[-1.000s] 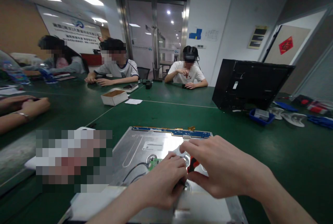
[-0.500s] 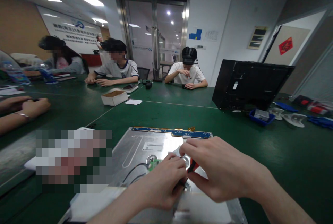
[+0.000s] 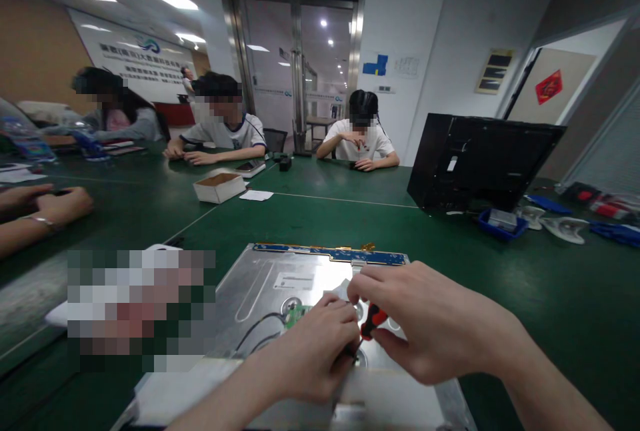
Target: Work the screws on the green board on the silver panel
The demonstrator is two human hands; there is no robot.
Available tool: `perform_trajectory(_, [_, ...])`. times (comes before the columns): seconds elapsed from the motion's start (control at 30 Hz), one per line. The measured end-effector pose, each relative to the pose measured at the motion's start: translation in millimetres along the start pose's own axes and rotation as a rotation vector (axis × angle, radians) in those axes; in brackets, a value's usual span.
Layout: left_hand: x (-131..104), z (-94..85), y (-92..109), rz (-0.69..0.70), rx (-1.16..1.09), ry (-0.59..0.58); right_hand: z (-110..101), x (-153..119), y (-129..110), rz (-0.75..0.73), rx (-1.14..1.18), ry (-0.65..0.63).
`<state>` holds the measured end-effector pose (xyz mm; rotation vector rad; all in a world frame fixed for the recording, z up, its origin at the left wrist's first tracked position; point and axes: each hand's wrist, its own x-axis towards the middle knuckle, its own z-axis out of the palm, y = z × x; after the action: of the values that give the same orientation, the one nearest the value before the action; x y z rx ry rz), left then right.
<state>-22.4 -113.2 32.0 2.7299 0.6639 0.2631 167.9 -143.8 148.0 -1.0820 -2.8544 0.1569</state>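
A flat metal-backed panel (image 3: 235,324) lies on the table in front of me, with a blue circuit strip (image 3: 310,252) along its far edge. My right hand (image 3: 430,324) is closed round a small red-and-black screwdriver (image 3: 373,319), its handle upright but leaning and its shaft pointing down toward my left fingers. Over the panel's middle, my left hand (image 3: 315,344) has its fingers curled together at the screwdriver's tip. Whatever they grip, something dark, is mostly hidden. Beside them sits a green circuit board (image 3: 297,316) with black wires.
A black monitor (image 3: 485,164) stands at the right, near a blue tray (image 3: 503,224). An open white box (image 3: 219,187) and a paper slip (image 3: 257,195) lie farther back. Other people sit across the table; a co-worker's hands (image 3: 60,207) are at the left.
The red screwdriver handle shows more between my right fingers and thumb, with the thumb slightly lower. My left hand stays in nearly the same place.
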Motion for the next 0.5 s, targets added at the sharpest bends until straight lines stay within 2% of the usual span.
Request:
perform_trajectory(0.27, [1.1, -0.8, 0.8, -0.027, 0.018, 0.015, 3.3, 2.4, 1.2, 0.093, -0.072, 0.011])
perform_trajectory(0.5, [0.2, 1.4, -0.8, -0.015, 0.003, 0.014, -0.9, -1.9, -3.8, 0.024, -0.010, -0.012])
